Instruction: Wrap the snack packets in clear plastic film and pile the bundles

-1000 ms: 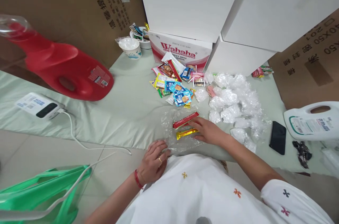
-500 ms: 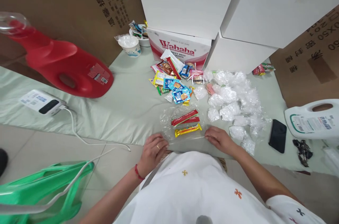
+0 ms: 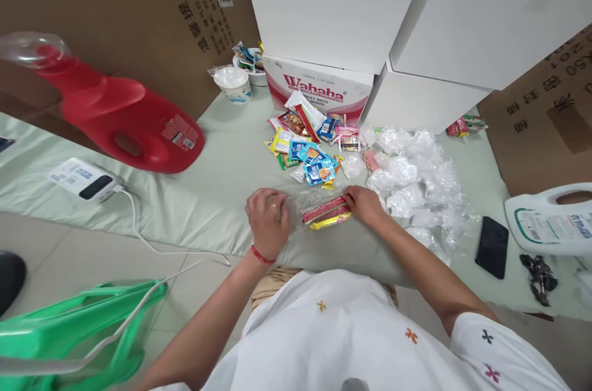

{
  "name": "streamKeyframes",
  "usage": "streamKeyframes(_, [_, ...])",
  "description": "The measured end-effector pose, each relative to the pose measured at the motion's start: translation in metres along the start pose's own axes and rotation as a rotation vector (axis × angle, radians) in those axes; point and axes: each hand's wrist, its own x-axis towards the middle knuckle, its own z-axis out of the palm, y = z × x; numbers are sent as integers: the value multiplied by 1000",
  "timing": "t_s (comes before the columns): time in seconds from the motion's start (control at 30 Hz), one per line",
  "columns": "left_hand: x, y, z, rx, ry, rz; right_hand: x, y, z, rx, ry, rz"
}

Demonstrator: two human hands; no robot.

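Between my hands lies clear plastic film (image 3: 298,205), folded over red snack sticks (image 3: 319,211) and a yellow-wrapped bar (image 3: 330,221). My left hand (image 3: 268,221) has its fingers curled on the film's left end, beside the sticks. At the right end, my right hand (image 3: 365,205) pinches the film against the tips of the sticks; its fingertips are partly hidden. Just beyond is a pile of small packaged snacks, with blue packets (image 3: 319,170) in front. Right of that pile sit several crumpled clear-wrapped bundles (image 3: 402,169).
A red jug (image 3: 139,126) and a white device (image 3: 83,180) with a cable stand left. Paper cups (image 3: 238,92) and a Wahaha box (image 3: 317,89) are behind. A phone (image 3: 493,248), keys (image 3: 539,280) and a white bottle (image 3: 550,218) lie right. A green stool (image 3: 83,329) is lower left.
Both hands have moved forward from the film's near edge. The film's near side is now folded up over the sticks and bar. My right hand has come in to their right end.
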Motion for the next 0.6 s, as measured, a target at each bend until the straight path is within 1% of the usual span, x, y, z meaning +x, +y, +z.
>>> streamKeyframes(0.03, [-2, 12, -2, -22, 0, 89, -1, -1, 1, -20, -3, 11])
streamKeyframes(0.07, [-6, 23, -3, -54, -52, 193, -2, -1, 2, -35, -8, 25])
streamKeyframes(0.1, [-10, 34, 0, -75, -132, 280, -3, -1, 1, -48, -14, 39])
streamKeyframes(0.17, [-17, 48, 10, -67, -279, 365, -4, 0, -2, -63, -13, 57])
streamKeyframes(0.27, [-26, 50, 31, -38, -409, 361, 1, 0, -11, -52, 70, 17])
streamKeyframes(0.33, [-28, 44, 40, -53, -450, 343, 12, -4, -14, -34, 102, -52])
streamKeyframes(0.37, [-28, 41, 42, -68, -463, 338, 19, -7, -15, -32, 92, -77])
streamKeyframes(0.43, [-27, 36, 43, -98, -475, 335, 35, -15, -14, -35, 12, -88])
streamKeyframes(0.53, [-27, 34, 41, -119, -474, 340, 55, -22, -15, -27, -123, -65])
streamKeyframes(0.57, [-28, 34, 41, -120, -468, 346, 58, -22, -17, -14, -154, -81])
streamKeyframes(0.6, [-28, 33, 41, -119, -463, 353, 58, -20, -20, 9, -170, -127])
